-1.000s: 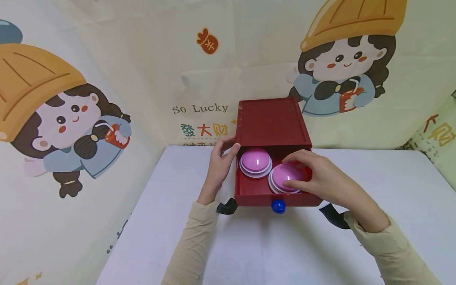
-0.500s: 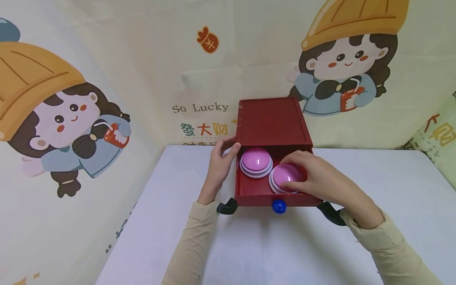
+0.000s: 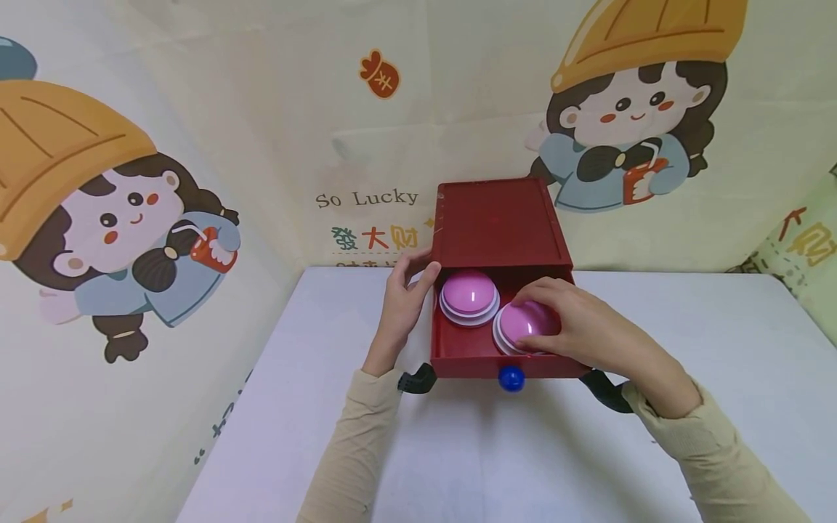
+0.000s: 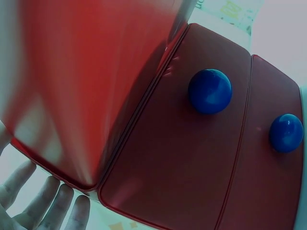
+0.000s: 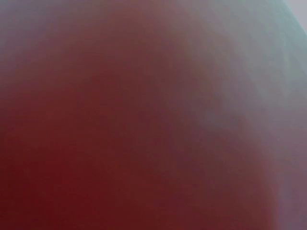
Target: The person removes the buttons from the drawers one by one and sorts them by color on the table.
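A dark red cabinet (image 3: 500,225) has its top drawer (image 3: 458,347) pulled out, with a blue knob (image 3: 511,378) on the front. Inside lie two pink domes on white bases: one (image 3: 468,293) at the back left, the other (image 3: 523,325) at the front right. The right hand (image 3: 582,323) curls thumb and fingers round the front-right dome. The left hand (image 3: 405,309) rests against the cabinet's left side, thumb near its top edge; in the left wrist view its spread fingers (image 4: 60,206) lie along the cabinet's edge. The right wrist view is a red blur.
The cabinet stands on a white table (image 3: 445,450) close to a printed cloth backdrop (image 3: 275,131). Black straps show at both wrists. Two lower cabinet fronts with blue knobs (image 4: 210,91) appear in the left wrist view.
The right hand has shifted slightly left, its fingers and thumb further over the front-right dome. The left hand, drawer and both domes look almost unmoved.
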Action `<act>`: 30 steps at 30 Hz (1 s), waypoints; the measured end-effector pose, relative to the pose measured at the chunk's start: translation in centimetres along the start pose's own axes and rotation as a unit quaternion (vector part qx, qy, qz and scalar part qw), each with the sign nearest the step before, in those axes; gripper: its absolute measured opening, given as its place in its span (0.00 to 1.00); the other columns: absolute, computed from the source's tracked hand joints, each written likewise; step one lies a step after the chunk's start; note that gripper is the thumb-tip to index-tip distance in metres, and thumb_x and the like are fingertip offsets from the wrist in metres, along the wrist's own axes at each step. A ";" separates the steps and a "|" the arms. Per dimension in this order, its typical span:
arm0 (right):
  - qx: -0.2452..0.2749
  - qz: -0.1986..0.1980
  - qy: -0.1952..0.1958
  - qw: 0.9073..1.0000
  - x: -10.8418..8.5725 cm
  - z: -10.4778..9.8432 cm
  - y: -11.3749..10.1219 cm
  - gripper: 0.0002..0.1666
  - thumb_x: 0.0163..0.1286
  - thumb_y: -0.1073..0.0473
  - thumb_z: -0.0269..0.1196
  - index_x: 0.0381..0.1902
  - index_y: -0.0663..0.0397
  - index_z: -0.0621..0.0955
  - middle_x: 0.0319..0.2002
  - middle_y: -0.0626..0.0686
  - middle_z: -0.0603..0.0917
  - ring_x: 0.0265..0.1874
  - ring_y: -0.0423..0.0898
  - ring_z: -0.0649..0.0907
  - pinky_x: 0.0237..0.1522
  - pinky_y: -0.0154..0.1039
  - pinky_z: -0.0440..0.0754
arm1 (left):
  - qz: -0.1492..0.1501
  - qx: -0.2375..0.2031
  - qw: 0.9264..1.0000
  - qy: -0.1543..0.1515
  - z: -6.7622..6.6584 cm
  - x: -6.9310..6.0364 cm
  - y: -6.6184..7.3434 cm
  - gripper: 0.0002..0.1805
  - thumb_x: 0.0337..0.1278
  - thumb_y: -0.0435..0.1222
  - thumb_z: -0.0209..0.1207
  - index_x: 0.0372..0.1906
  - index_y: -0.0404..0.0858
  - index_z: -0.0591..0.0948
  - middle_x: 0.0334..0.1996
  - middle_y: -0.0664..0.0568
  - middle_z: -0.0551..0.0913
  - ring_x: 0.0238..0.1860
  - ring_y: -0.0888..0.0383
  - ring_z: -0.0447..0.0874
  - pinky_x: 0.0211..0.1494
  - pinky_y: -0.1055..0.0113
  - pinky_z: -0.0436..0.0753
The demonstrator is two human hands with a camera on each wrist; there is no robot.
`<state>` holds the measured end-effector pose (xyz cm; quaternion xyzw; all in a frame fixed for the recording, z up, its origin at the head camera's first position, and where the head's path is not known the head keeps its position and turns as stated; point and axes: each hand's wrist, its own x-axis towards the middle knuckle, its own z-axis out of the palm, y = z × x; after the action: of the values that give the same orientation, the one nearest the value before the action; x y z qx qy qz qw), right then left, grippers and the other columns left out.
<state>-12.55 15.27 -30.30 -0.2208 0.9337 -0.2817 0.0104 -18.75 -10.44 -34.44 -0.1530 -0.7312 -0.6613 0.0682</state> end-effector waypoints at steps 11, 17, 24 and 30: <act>-0.004 -0.007 0.003 1.000 -0.1 0.0 -0.2 0.31 0.52 0.53 0.78 0.53 0.55 0.81 0.52 0.56 0.82 0.55 0.57 0.78 0.48 0.55 0.85 | -0.001 -0.004 1.000 0.001 0.1 0.0 0.1 0.24 0.70 0.37 0.56 0.66 0.32 0.71 0.61 0.40 0.75 0.63 0.50 0.73 0.65 0.55 0.77; -0.015 -0.006 0.011 1.000 0.0 0.1 -0.2 0.29 0.53 0.55 0.78 0.52 0.54 0.82 0.50 0.56 0.83 0.53 0.56 0.79 0.48 0.56 0.84 | -0.005 -0.005 1.000 0.003 0.0 0.0 -0.2 0.24 0.71 0.37 0.56 0.67 0.32 0.71 0.62 0.41 0.74 0.64 0.50 0.72 0.66 0.55 0.76; -0.017 -0.017 0.019 1.000 0.1 0.1 -0.2 0.29 0.52 0.56 0.78 0.52 0.56 0.82 0.50 0.57 0.83 0.54 0.58 0.78 0.48 0.57 0.84 | -0.006 -0.004 1.000 0.002 0.0 0.1 -0.2 0.24 0.70 0.37 0.56 0.67 0.32 0.71 0.62 0.41 0.74 0.64 0.50 0.72 0.66 0.55 0.76; -0.020 -0.028 0.030 0.999 0.0 0.1 -0.1 0.32 0.52 0.56 0.78 0.54 0.59 0.82 0.53 0.60 0.82 0.56 0.61 0.77 0.47 0.57 0.85 | -0.006 -0.004 1.000 0.003 0.0 0.0 -0.2 0.24 0.71 0.37 0.56 0.67 0.32 0.71 0.62 0.41 0.74 0.64 0.50 0.72 0.66 0.55 0.76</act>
<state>-12.50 15.10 -30.31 -0.2388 0.9322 -0.2702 -0.0303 -18.81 -10.40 -34.59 -0.1472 -0.7290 -0.6652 0.0660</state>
